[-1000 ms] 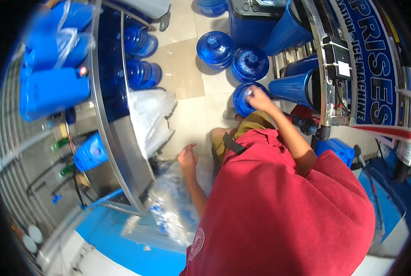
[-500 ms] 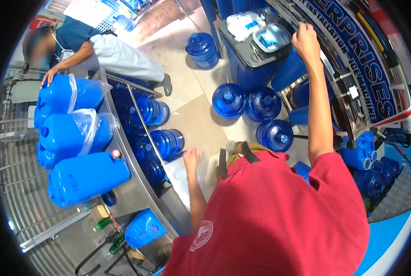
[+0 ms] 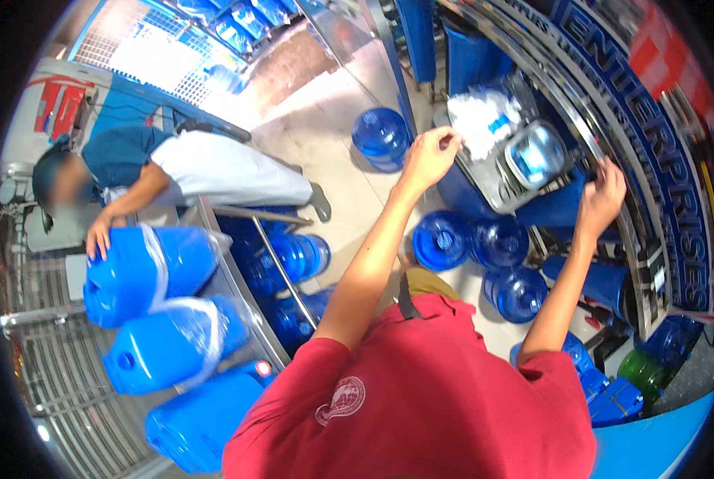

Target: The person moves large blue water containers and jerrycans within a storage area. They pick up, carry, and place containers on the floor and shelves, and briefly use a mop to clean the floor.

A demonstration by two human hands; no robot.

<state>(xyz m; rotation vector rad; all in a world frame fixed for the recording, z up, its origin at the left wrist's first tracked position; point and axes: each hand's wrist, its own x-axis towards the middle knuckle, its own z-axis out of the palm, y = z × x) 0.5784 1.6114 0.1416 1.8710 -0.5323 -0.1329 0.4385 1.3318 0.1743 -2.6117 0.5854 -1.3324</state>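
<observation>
My left hand (image 3: 430, 160) is raised beside a white plastic bag (image 3: 484, 120), its fingers curled in toward the thumb. Whatever it may hold is too small to make out. The bag lies on a dark grey lid (image 3: 496, 195) together with a clear plastic tub (image 3: 535, 154) and a pair of scissors. Farther right, my right hand (image 3: 602, 198) has its fingers bent over the metal rail (image 3: 630, 211) of a rack. Below my arms, several blue round water bottles (image 3: 441, 241) stand on the tiled floor.
At the left, large blue jerrycans (image 3: 177, 343), two with plastic wrap, lie on a metal counter. Another person (image 3: 213, 164) in a pale apron rests a hand on one. More water bottles (image 3: 309, 254) lie under the counter; another bottle (image 3: 381, 137) stands farther off.
My left hand has moved from low beside the counter up to the white bag at the right. My right hand stays by the rail. The view has shifted, and the other person's hand remains on a jerrycan.
</observation>
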